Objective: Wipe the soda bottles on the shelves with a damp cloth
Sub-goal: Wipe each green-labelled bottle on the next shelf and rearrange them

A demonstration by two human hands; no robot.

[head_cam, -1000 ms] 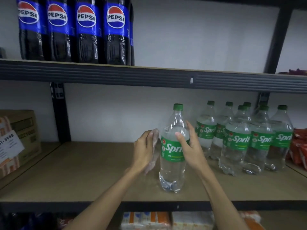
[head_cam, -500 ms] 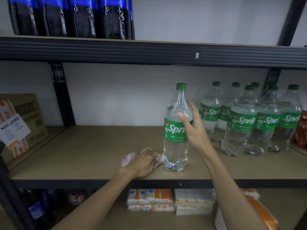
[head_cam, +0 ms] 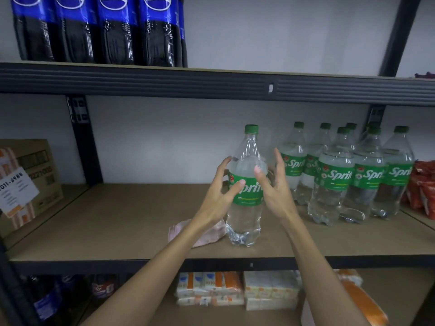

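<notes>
Left hand (head_cam: pixel 220 191): fingers spread and lightly curved at the left flank of the Sprite bottle (head_cam: pixel 244 208), thumb tip over the green label. Touching or just short of it, impossible to tell.
Right hand (head_cam: pixel 274 187): fingers splayed and pointing up at the bottle's right flank, thumb crossing in front of the clear shoulder. Not wrapped round anything; contact impossible to tell here too.
Sprite bottle: upright, right between the two palms. Green cap above the fingertips, base down on the shelf board (head_cam: pixel 117 220) below both wrists, close to the front edge.
Cloth (head_cam: pixel 209 236): pink, crumpled, flat on the board under the left wrist, right up against the bottle's base. In neither hand.
Other Sprite bottles (head_cam: pixel 341 182): upright cluster just past the back of the right hand, a little deeper on the same board.
Pepsi bottles (head_cam: pixel 94 31): a row on the shelf overhead, above and to the left of both hands.
Cardboard box (head_cam: pixel 44 170): well off to the left of the left hand, white paper slip on its front.
Red snack bags (head_cam: pixel 423 189): far right, beyond the Sprite cluster.
White and orange packs (head_cam: pixel 211 288): on the shelf below, beneath the forearms.
</notes>
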